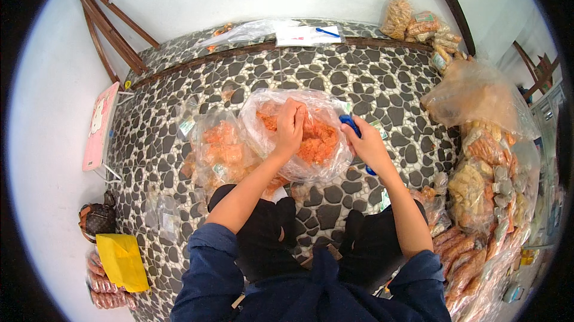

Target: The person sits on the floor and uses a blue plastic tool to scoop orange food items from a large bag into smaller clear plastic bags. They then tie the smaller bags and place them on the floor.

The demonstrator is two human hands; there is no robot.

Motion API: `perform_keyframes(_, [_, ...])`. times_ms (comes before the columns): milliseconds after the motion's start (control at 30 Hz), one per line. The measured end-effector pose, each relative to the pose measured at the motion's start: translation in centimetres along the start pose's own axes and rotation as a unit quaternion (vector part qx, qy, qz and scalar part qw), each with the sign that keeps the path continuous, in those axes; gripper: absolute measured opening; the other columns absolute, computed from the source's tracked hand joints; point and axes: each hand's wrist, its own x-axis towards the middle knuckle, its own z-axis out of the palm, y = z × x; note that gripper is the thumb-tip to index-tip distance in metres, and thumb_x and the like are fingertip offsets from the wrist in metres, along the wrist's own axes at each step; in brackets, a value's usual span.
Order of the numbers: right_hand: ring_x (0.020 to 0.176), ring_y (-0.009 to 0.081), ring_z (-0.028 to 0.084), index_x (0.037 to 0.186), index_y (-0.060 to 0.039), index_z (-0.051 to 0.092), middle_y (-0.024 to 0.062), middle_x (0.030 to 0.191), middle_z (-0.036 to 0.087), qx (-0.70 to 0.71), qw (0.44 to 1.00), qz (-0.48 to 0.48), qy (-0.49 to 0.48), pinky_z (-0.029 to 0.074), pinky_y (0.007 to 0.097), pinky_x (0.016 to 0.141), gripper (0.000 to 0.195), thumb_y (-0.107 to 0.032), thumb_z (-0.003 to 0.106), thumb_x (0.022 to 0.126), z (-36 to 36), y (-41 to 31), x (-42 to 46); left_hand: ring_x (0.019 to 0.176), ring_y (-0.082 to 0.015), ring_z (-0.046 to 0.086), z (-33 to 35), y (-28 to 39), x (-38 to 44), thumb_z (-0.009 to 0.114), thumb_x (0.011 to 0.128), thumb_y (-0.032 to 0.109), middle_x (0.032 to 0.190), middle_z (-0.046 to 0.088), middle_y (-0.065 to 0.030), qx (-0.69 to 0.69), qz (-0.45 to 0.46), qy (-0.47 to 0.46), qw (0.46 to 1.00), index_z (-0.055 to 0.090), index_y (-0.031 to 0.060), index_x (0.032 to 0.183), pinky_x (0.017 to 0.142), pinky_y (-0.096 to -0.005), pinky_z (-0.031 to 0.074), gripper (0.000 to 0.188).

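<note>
A large clear plastic bag lies open on the floor before me, filled with orange crumbly food. My left hand is over its mouth with the fingers curled together; whether they pinch some clear film is hard to make out. At the bag's right rim, my right hand grips a blue handheld tool, its kind partly hidden by the fingers. Left of the big bag sits a clear bag holding several packed orange portions.
Labelled plastic packets lie on the pebble-patterned floor. Bagged snacks are piled along the right, and more bags stand by the wall. A pink folding table and a yellow bag are at left. Papers with a blue pen lie ahead.
</note>
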Motion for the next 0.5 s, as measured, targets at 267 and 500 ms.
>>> perform_keyframes(267, [0.05,0.0064,0.043,0.082,-0.0031,0.06,-0.0013,0.061,0.051,0.146,0.98,0.053,-0.12,0.034,0.0225,0.046,0.021,-0.021,0.07,0.077,1.1,-0.5,0.9,0.062,-0.0103,0.043,1.8,0.6,-1.4,0.037,0.097,0.026,0.07,0.047,-0.0039,-0.137,-0.113,-0.037,0.983,0.046,0.0041,0.083,0.059,-0.026,0.037,0.028])
perform_keyframes(500, [0.049,0.0051,0.044,0.083,-0.002,0.058,0.0009,0.062,0.054,0.261,0.946,0.106,-0.158,0.031,0.0196,0.043,0.014,-0.013,0.066,0.081,0.7,-0.6,0.8,0.075,-0.0091,0.042,2.0,1.0,-2.0,0.035,0.098,0.031,0.08,0.045,-0.0015,-0.244,-0.26,-0.062,0.932,0.047,0.0051,0.088,0.07,-0.0236,0.037,0.031])
